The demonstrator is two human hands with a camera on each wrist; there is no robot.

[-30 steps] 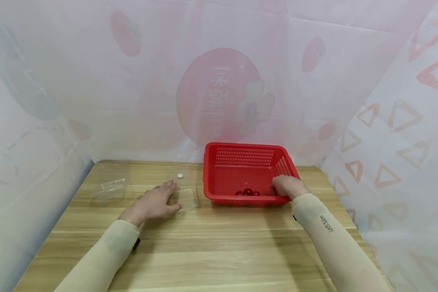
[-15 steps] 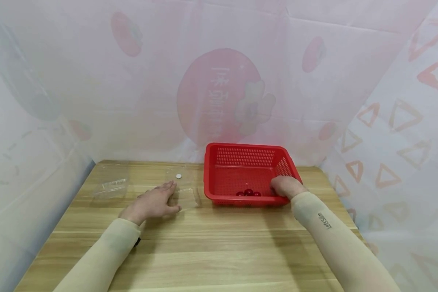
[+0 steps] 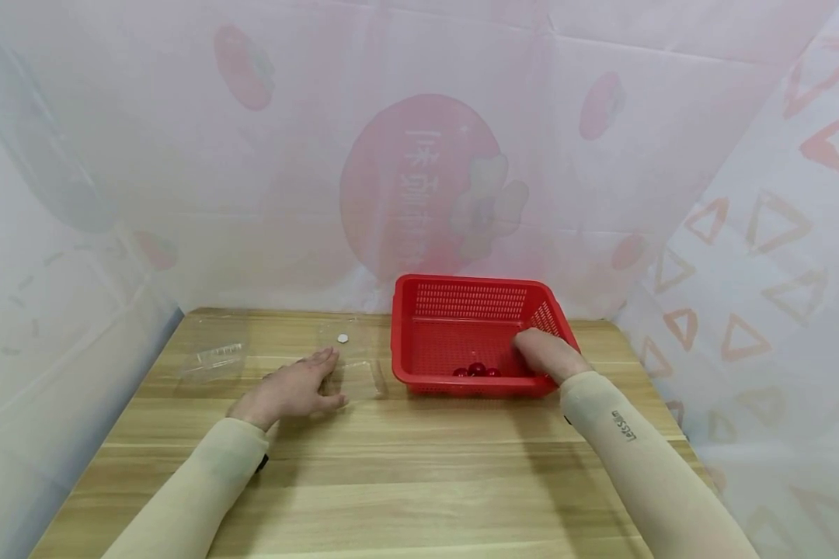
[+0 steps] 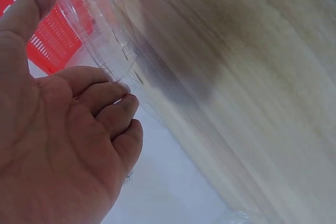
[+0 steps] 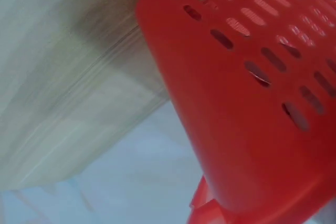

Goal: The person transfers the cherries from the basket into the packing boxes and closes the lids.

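Observation:
My left hand [image 3: 290, 392] rests at the left side of a clear plastic box [image 3: 372, 371], thumb spread from the fingers. In the left wrist view the fingertips [image 4: 126, 90] meet the box's edge [image 4: 100, 38]. Over the right wall of a red plastic basket [image 3: 426, 382] reaches my right hand [image 3: 551, 354], its fingers down inside and hidden. Several dark red, shiny cherries [image 3: 477, 369] lie by the basket's near wall, left of that hand. The right wrist view holds mostly the basket's slotted outer wall [image 5: 210, 103], so what the right fingers touch cannot be seen.
A second clear plastic container [image 3: 213, 359] stands at the table's back left. A small white sticker [image 3: 342, 338] shows on the clear box's far part. The wooden table [image 3: 405, 481] backs onto a printed cloth wall [image 3: 287, 194].
My right hand has shifted slightly left and up inside the basket. The left hand has kept its place at the clear box. The cherries look unmoved.

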